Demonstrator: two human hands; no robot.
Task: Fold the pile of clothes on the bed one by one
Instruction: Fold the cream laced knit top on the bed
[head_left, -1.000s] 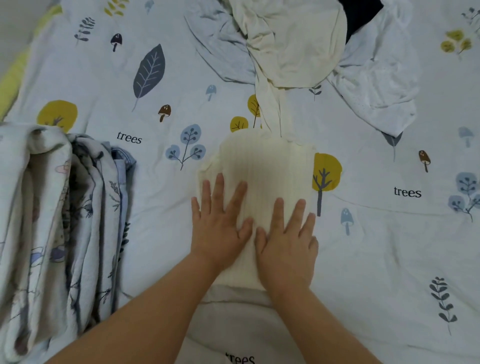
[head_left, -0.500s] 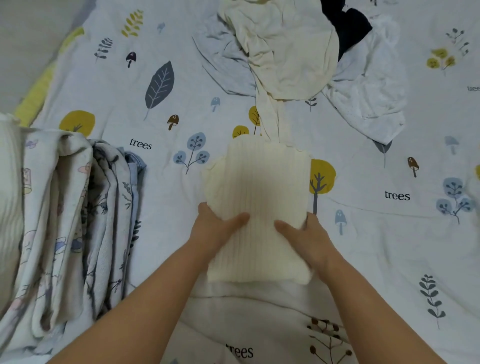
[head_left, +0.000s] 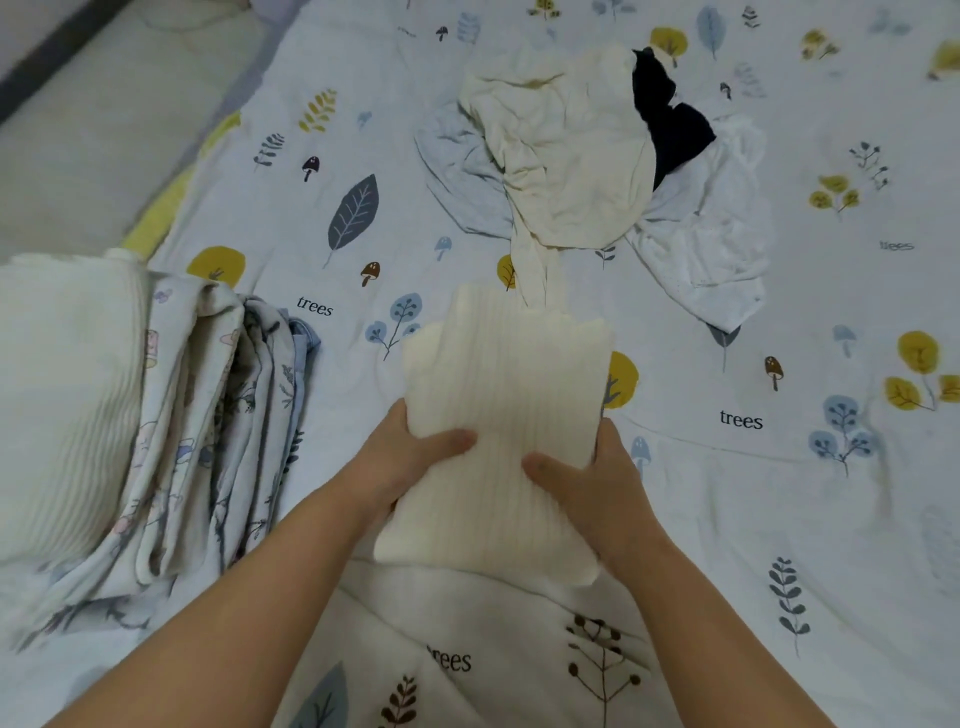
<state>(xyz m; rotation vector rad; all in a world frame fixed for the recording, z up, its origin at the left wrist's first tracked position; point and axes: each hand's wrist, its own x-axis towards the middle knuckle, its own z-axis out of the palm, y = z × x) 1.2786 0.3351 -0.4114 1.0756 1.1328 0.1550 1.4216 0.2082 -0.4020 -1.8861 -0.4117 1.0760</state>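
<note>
Two hands: both grip one folded cream ribbed garment (head_left: 506, 415) at the middle of the view, just above the bed (head_left: 779, 519).
Left hand (head_left: 402, 462): at the garment's 9 o'clock edge, thumb pinching the top face; its other fingers look tucked underneath, though they are hidden.
Right hand (head_left: 587, 483): at the 3 o'clock edge, thumb on top, the same pinch.
Garment: folded to a rectangle, far end toward 12 o'clock, near end sagging toward 6 o'clock.
Unfolded pile (head_left: 571, 156): at 12 to 1 o'clock, cream, pale blue, white and dark pieces tangled; a cream strip trails down to the garment's far edge.
Folded stack (head_left: 156, 415): at 9 o'clock, printed and ribbed pieces.
Step, as I judge it: carrying the finished fold toward the stack.
Risk: held only at mid-sides, the soft layers could slump open, and the far edge might catch the trailing strip and drag the pile.
</note>
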